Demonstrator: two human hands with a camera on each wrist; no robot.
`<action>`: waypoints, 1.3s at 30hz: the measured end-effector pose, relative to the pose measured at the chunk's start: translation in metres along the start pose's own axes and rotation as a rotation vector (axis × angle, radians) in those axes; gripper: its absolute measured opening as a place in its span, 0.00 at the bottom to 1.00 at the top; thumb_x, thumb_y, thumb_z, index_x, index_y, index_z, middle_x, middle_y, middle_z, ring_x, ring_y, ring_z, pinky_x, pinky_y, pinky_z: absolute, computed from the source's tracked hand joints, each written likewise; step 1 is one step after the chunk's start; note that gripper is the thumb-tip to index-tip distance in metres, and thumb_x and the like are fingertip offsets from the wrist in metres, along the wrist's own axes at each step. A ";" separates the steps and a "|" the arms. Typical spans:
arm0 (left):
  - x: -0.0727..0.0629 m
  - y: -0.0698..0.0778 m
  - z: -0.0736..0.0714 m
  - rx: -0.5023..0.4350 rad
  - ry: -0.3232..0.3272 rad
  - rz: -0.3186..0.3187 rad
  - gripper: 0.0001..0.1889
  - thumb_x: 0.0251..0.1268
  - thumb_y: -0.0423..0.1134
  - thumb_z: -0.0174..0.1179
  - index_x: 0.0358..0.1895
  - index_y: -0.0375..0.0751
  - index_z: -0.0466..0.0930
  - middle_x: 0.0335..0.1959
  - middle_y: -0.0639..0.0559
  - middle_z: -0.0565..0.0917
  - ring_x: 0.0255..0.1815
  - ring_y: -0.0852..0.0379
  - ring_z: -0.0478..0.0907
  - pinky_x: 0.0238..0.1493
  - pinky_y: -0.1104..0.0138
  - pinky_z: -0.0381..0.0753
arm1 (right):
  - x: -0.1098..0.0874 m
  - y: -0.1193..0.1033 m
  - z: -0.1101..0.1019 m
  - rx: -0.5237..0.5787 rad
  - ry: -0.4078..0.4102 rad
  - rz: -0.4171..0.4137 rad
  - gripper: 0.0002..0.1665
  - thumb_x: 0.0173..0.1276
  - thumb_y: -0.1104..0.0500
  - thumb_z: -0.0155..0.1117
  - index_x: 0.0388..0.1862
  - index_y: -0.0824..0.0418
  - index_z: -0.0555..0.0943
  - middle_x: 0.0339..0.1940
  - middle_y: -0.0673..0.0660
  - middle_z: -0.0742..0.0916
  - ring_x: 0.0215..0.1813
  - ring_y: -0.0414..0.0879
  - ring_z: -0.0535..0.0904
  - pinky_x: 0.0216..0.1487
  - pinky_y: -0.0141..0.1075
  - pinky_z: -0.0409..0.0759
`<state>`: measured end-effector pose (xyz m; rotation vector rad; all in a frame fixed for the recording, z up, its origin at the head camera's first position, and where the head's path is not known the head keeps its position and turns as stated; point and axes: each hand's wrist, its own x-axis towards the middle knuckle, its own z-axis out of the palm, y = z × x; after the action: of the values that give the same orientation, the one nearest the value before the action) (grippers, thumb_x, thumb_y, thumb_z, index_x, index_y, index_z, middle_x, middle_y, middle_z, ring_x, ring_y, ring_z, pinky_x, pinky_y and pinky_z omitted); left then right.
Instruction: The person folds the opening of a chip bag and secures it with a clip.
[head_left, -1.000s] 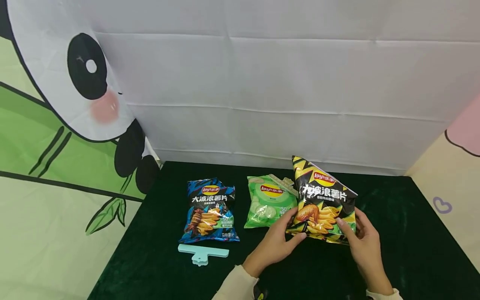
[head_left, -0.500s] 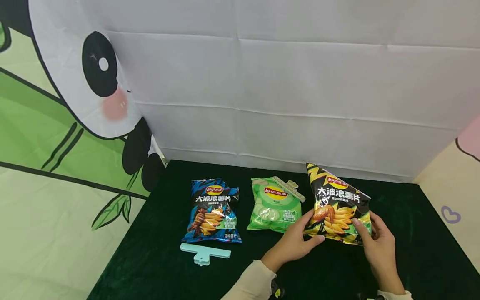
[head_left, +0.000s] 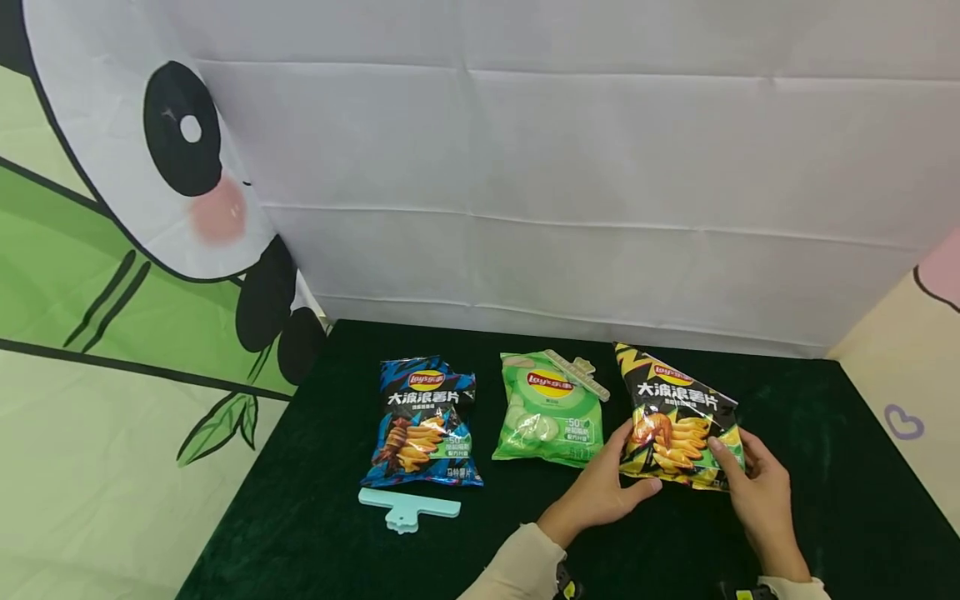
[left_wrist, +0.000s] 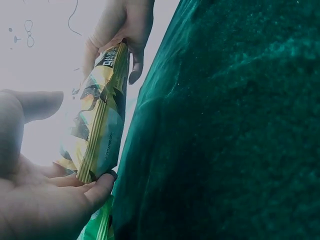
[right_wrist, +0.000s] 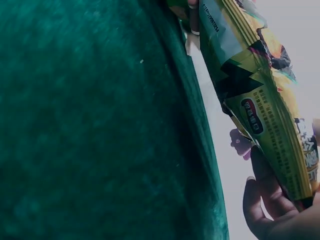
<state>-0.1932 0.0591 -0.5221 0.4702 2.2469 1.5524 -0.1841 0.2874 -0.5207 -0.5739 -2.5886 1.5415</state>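
Note:
A black and yellow bag of chips (head_left: 675, 437) is at the right of the other bags, its front facing up and its upper right corner slanted off. My right hand (head_left: 761, 500) holds its right lower side, thumb on the front and fingers behind. At the left lower edge, my left hand (head_left: 600, 493) touches the bag with its fingers, the thumb spread away from it. In the left wrist view these fingers (left_wrist: 97, 192) reach under the bag's ridged end seam. A purple flower-shaped piece (right_wrist: 241, 142) shows beside the bag's back in the right wrist view.
Left of the held bag lies a green bag of chips (head_left: 540, 425) with a pale clip (head_left: 577, 375) across its top corner. A blue bag of chips (head_left: 425, 433) lies further left, a light blue clip (head_left: 405, 504) before it. Dark green cloth (head_left: 300, 533) covers the table.
The black and yellow bag has moved right, away from the green one, and its top has tipped lower. Both hands have moved along with it. The head view has shifted slightly.

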 end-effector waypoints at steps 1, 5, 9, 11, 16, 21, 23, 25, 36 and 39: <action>0.000 0.000 0.001 0.004 -0.002 -0.007 0.42 0.70 0.54 0.60 0.81 0.60 0.46 0.81 0.55 0.58 0.80 0.54 0.61 0.79 0.55 0.63 | 0.000 0.001 0.000 -0.008 -0.007 0.003 0.42 0.75 0.37 0.53 0.78 0.58 0.63 0.70 0.68 0.77 0.39 0.20 0.72 0.37 0.20 0.76; 0.000 -0.001 0.004 0.013 -0.024 -0.022 0.42 0.71 0.54 0.60 0.81 0.60 0.46 0.82 0.55 0.58 0.81 0.54 0.60 0.80 0.56 0.63 | 0.000 0.007 -0.003 -0.047 -0.020 -0.001 0.43 0.76 0.36 0.52 0.78 0.61 0.63 0.69 0.68 0.77 0.38 0.19 0.72 0.36 0.21 0.76; 0.001 0.000 0.006 0.027 -0.042 -0.045 0.43 0.71 0.56 0.60 0.82 0.60 0.44 0.82 0.54 0.57 0.82 0.53 0.58 0.80 0.56 0.62 | 0.002 0.012 -0.005 -0.079 -0.031 -0.007 0.43 0.76 0.35 0.51 0.77 0.62 0.64 0.67 0.70 0.78 0.37 0.19 0.72 0.36 0.22 0.76; 0.000 0.000 0.008 0.045 -0.050 -0.057 0.44 0.71 0.56 0.59 0.82 0.59 0.44 0.83 0.53 0.56 0.82 0.53 0.58 0.80 0.56 0.63 | 0.003 0.013 -0.006 -0.088 -0.044 -0.002 0.44 0.75 0.34 0.51 0.77 0.63 0.64 0.66 0.70 0.79 0.37 0.20 0.72 0.36 0.23 0.76; 0.000 -0.001 0.011 0.077 -0.067 -0.066 0.44 0.71 0.57 0.59 0.83 0.55 0.44 0.82 0.51 0.57 0.81 0.53 0.59 0.79 0.58 0.63 | 0.006 0.016 -0.010 -0.103 -0.092 0.026 0.45 0.75 0.33 0.51 0.78 0.62 0.62 0.66 0.70 0.79 0.36 0.22 0.74 0.36 0.26 0.78; -0.002 0.001 0.014 0.094 -0.061 -0.089 0.44 0.71 0.56 0.60 0.82 0.55 0.45 0.82 0.52 0.59 0.80 0.54 0.61 0.78 0.57 0.65 | 0.010 0.017 -0.015 -0.136 -0.163 0.073 0.49 0.74 0.30 0.48 0.80 0.63 0.58 0.70 0.72 0.75 0.38 0.23 0.72 0.39 0.25 0.76; -0.003 0.002 0.015 0.104 -0.059 -0.099 0.43 0.71 0.56 0.60 0.82 0.56 0.46 0.81 0.52 0.59 0.80 0.54 0.61 0.78 0.57 0.66 | 0.011 0.017 -0.017 -0.155 -0.184 0.080 0.51 0.74 0.29 0.47 0.80 0.63 0.56 0.71 0.72 0.74 0.40 0.25 0.72 0.40 0.26 0.76; -0.004 0.004 0.015 0.106 -0.058 -0.100 0.43 0.71 0.56 0.59 0.82 0.55 0.46 0.81 0.53 0.59 0.80 0.55 0.61 0.78 0.57 0.67 | 0.012 0.016 -0.019 -0.167 -0.201 0.081 0.52 0.73 0.28 0.46 0.81 0.64 0.55 0.71 0.72 0.74 0.42 0.28 0.74 0.41 0.27 0.76; -0.011 0.014 0.010 0.099 -0.033 -0.004 0.39 0.75 0.54 0.55 0.82 0.58 0.45 0.83 0.56 0.53 0.83 0.53 0.56 0.80 0.56 0.63 | 0.007 0.012 -0.023 -0.186 -0.264 0.095 0.55 0.74 0.27 0.41 0.81 0.68 0.51 0.72 0.76 0.71 0.59 0.58 0.80 0.47 0.35 0.80; -0.014 0.016 0.007 0.066 -0.009 0.034 0.37 0.76 0.52 0.54 0.81 0.60 0.46 0.83 0.56 0.55 0.82 0.53 0.57 0.79 0.55 0.64 | 0.005 0.010 -0.023 -0.184 -0.256 0.100 0.56 0.75 0.27 0.40 0.81 0.69 0.47 0.75 0.77 0.66 0.69 0.68 0.71 0.58 0.51 0.80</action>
<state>-0.1761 0.0638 -0.5079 0.5353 2.3007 1.4935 -0.1798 0.3123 -0.5190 -0.5624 -2.9598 1.5051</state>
